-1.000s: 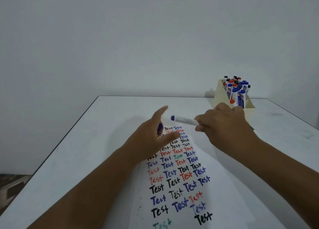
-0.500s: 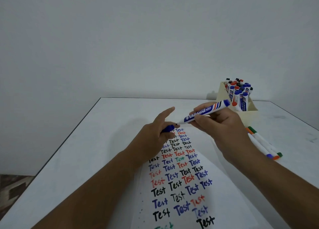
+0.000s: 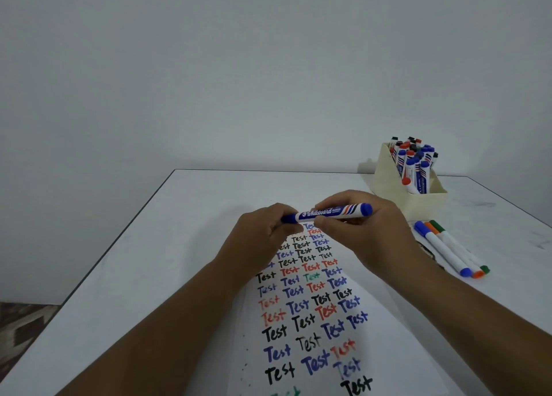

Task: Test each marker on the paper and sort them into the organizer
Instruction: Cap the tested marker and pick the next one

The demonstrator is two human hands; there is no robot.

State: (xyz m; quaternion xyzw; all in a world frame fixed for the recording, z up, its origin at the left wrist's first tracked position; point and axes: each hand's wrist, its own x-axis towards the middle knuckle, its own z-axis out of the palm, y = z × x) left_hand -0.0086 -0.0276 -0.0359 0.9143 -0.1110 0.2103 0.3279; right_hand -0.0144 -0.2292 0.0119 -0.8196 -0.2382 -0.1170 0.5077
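A blue whiteboard marker [image 3: 328,212] lies level between both hands above the far end of the paper [image 3: 310,321]. My left hand [image 3: 263,237] grips its blue cap end. My right hand [image 3: 367,231] pinches the white barrel near the middle, and the blue rear end sticks out to the right. The paper carries several rows of "Test" in black, blue, red and green. A cream organizer [image 3: 412,200] at the back right holds several capped markers upright.
Three slim markers [image 3: 448,250], blue, orange and green, lie side by side on the white table [image 3: 155,261] right of the paper. The table's left edge runs diagonally, with patterned floor beyond it. A plain wall stands behind.
The left hand's cap and the right hand's marker have come together. The marker has turned from tilted to level, and both hands now hold it as one piece.
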